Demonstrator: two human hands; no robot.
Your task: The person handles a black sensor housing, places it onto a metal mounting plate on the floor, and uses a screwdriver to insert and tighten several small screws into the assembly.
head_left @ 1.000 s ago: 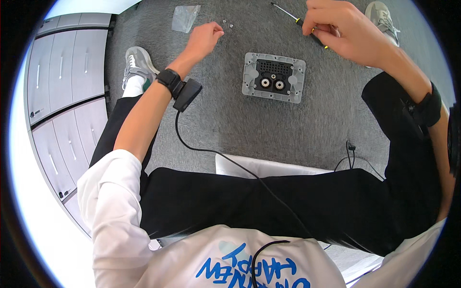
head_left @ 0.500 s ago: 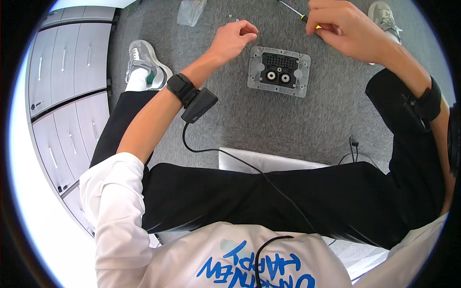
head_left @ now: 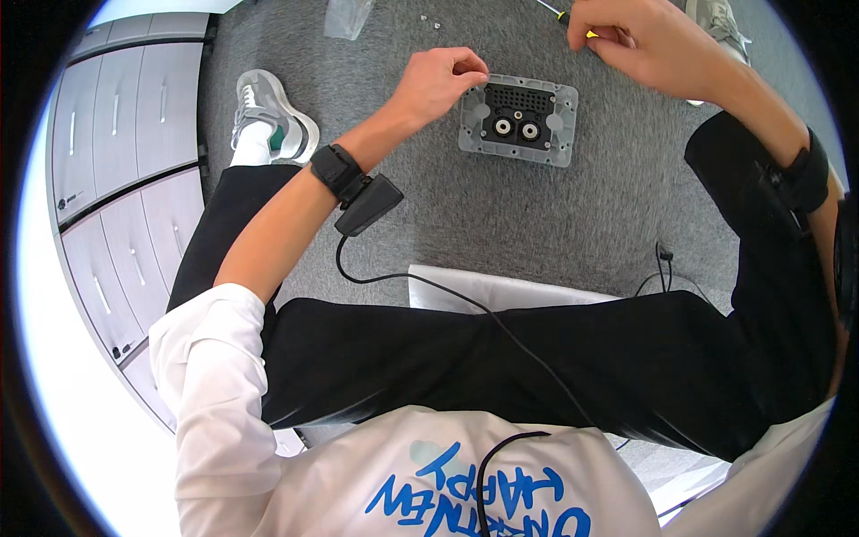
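Note:
A grey rectangular plastic housing point(head_left: 561, 148) lies on the carpet, with a black perforated panel point(head_left: 519, 95) and two round white-ringed fittings in its middle. Over the housing's far left corner is my left hand point(head_left: 437, 85), thumb and forefinger pinched together; whatever sits between the fingertips is too small or hidden to name. Farther right, my right hand point(head_left: 640, 40) is closed round the black and yellow handle of a screwdriver point(head_left: 563, 16). Its metal shaft points away to the far left, off the housing, and runs out at the top edge.
Small metallic bits, apparently screws point(head_left: 437, 25), lie on the grey carpet point(head_left: 403, 268) beyond my left hand. A clear plastic bag point(head_left: 347, 18) is near them. Drawer cabinets point(head_left: 134, 107) line the left side. A black cable point(head_left: 447, 295) trails from my left wrist device across my legs.
My left hand has moved right, from beside the housing to its far left corner, still pinched. The screwdriver stays in my right hand. The view has shifted slightly.

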